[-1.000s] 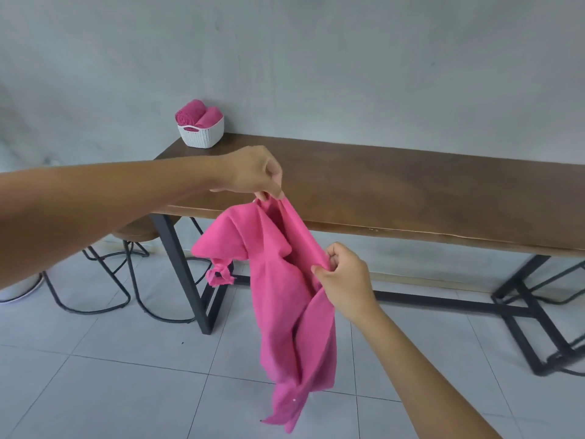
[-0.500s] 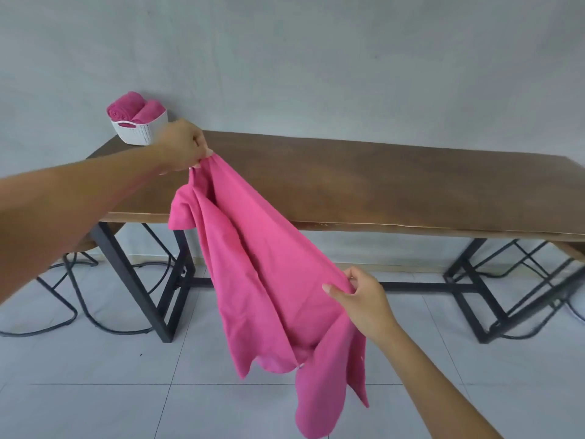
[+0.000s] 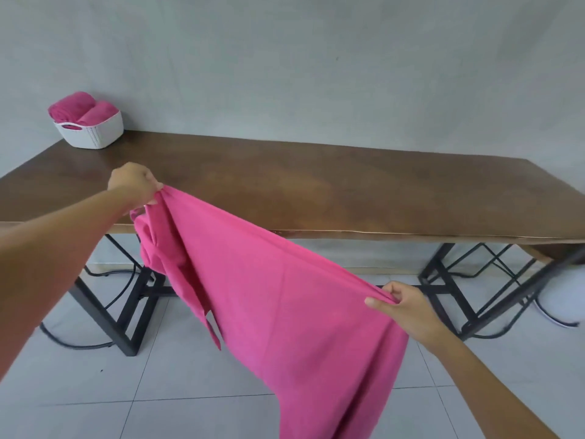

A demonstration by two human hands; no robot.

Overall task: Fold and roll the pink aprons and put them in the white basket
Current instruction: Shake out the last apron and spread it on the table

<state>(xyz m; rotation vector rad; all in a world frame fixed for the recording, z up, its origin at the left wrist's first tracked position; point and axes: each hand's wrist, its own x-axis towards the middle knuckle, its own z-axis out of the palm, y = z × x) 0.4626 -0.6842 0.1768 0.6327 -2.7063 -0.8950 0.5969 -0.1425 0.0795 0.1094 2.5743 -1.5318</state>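
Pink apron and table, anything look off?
Nothing stands out: the apron is stretched unfolded between the left hand and right hand, and the white basket sits upright on the table with pink rolls inside.

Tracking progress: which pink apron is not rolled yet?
The spread apron held between left hand and right hand; the two rolled aprons sit in the white basket.

Long brown wooden table (image 3: 348,191) spans behind both hands; its front edge runs under the left hand (image 3: 133,185) and above the right hand (image 3: 408,312). One black metal table leg (image 3: 126,324) is below the left hand, another (image 3: 433,261) just beyond the right hand. A black wire-frame stool (image 3: 522,291) and white round base (image 3: 560,302) are further right. Grey wall (image 3: 316,58) behind, pale floor tiles (image 3: 79,391) below.
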